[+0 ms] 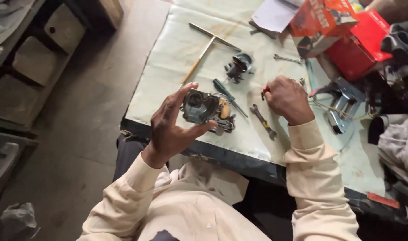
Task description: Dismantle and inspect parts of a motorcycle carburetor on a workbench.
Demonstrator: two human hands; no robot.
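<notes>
Head view: my left hand (172, 127) grips a grey metal carburettor body with a tan float (208, 109) above the worktop's (168, 67) near edge. At three o'clock from it, my right hand (286, 99) closes on a small red-tipped tool (265, 91). A green-handled screwdriver (228, 96) and steel spanner (263, 121) lie between them.

Red cardboard box (362, 44), small spanner (287, 58), T-handle wrench (213, 38) on table (168, 67)

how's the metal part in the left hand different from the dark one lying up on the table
The held part, gripped by the left hand, is raised off the table; the dark part lies there untouched. The held part looks bigger and shows a tan piece; the dark part shows none. Both are grey metal.
</notes>
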